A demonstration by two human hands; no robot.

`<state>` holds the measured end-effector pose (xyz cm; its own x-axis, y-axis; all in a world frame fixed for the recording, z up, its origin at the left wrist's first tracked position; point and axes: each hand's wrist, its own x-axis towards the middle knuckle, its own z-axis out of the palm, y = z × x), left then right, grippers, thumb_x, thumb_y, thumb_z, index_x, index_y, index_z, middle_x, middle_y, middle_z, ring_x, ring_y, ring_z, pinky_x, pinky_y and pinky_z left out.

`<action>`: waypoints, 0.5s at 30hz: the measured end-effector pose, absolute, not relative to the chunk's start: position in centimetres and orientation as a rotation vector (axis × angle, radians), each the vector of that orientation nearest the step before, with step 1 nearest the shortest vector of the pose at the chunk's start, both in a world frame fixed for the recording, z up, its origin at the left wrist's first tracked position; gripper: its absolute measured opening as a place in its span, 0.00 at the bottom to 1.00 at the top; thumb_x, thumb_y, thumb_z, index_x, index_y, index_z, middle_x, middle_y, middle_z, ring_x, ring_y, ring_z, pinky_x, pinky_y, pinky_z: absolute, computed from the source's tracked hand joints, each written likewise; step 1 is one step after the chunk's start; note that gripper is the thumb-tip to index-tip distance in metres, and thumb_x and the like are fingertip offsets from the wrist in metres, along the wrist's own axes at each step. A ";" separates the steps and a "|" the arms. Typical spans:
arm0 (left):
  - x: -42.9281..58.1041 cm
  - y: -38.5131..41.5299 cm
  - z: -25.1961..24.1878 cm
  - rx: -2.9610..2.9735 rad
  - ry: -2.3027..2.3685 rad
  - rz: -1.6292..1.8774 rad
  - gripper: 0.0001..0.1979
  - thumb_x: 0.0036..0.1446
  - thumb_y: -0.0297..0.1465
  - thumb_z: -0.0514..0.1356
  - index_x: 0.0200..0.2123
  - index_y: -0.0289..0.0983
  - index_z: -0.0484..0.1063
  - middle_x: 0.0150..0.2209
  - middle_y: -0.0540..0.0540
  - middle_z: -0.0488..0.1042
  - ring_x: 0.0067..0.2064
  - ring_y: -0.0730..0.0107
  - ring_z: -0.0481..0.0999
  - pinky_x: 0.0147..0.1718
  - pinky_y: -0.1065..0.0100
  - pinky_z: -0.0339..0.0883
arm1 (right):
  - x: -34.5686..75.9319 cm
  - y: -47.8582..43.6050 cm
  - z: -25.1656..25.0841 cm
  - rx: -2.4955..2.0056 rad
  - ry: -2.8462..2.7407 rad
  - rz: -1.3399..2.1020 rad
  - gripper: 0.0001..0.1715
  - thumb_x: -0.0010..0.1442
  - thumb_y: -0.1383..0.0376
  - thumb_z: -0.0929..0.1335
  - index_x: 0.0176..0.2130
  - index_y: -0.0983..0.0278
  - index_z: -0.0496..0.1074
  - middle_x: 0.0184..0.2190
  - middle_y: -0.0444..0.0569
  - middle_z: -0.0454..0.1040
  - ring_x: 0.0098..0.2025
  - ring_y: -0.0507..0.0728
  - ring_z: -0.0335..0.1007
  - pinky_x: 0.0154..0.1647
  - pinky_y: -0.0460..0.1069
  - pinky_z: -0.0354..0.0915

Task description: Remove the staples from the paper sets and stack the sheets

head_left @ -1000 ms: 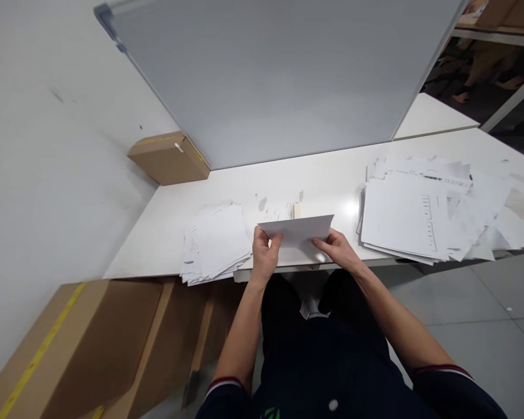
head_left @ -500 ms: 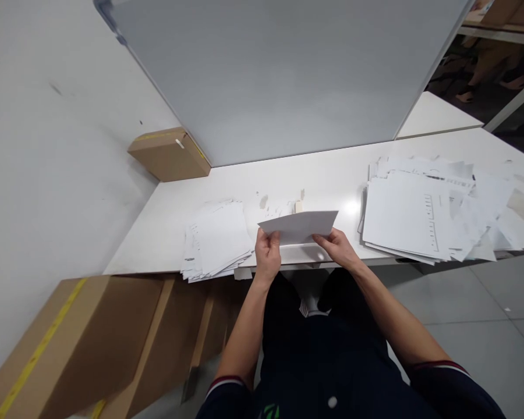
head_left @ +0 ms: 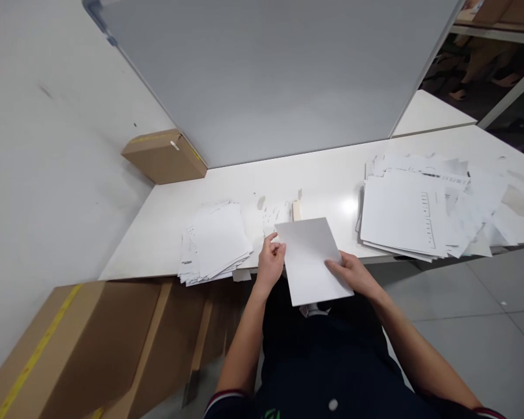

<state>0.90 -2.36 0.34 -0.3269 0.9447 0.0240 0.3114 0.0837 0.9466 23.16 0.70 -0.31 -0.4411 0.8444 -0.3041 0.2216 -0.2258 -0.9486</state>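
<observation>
Head view: the right hand (head_left: 353, 272) grips the sheet (head_left: 312, 259) at its right edge, thumb on top, other fingers underneath. At the sheet's left edge the left hand (head_left: 271, 265) has its fingers partly curled; whether they pinch the paper, I cannot tell. The sheet spans the table's (head_left: 332, 174) front edge, its far end overlapping a pale block (head_left: 296, 210) from this angle. A paper stack (head_left: 220, 241) lies left, a wider pile (head_left: 402, 215) right.
</observation>
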 end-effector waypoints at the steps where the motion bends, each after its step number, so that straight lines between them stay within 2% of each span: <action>1: 0.7 -2.2 -0.3 1.308 1.796 1.195 0.21 0.56 0.38 0.53 0.52 0.38 0.58 0.30 0.49 0.70 0.29 0.74 0.69 0.31 0.70 0.63 | 23.6 0.3 -1.0 -1.317 -1.499 1.783 0.18 0.52 0.57 0.66 0.41 0.65 0.71 0.35 0.50 0.76 0.35 0.61 0.72 0.32 0.50 0.67; 5: 0.3 -0.5 -2.2 1.528 1.939 1.121 0.18 0.57 0.34 0.50 0.51 0.38 0.61 0.35 0.47 0.71 0.30 0.75 0.68 0.34 0.70 0.63 | 24.8 -0.5 -2.1 -1.419 -1.343 1.896 0.20 0.51 0.58 0.67 0.42 0.67 0.70 0.36 0.51 0.77 0.36 0.60 0.73 0.34 0.50 0.67; 10: 0.9 2.2 -3.1 1.664 1.972 1.183 0.16 0.58 0.30 0.48 0.49 0.37 0.63 0.37 0.45 0.70 0.32 0.74 0.68 0.36 0.69 0.63 | 25.0 -0.1 -1.2 -1.409 -1.199 1.938 0.23 0.51 0.59 0.67 0.46 0.66 0.68 0.36 0.51 0.77 0.34 0.59 0.74 0.31 0.50 0.68; 15: 1.4 3.0 -3.2 1.745 1.974 1.179 0.17 0.59 0.29 0.46 0.51 0.36 0.62 0.39 0.43 0.70 0.36 0.71 0.68 0.39 0.67 0.63 | 24.8 0.6 -1.0 -1.419 -1.158 1.916 0.20 0.51 0.60 0.67 0.44 0.66 0.68 0.35 0.50 0.77 0.33 0.58 0.74 0.30 0.48 0.67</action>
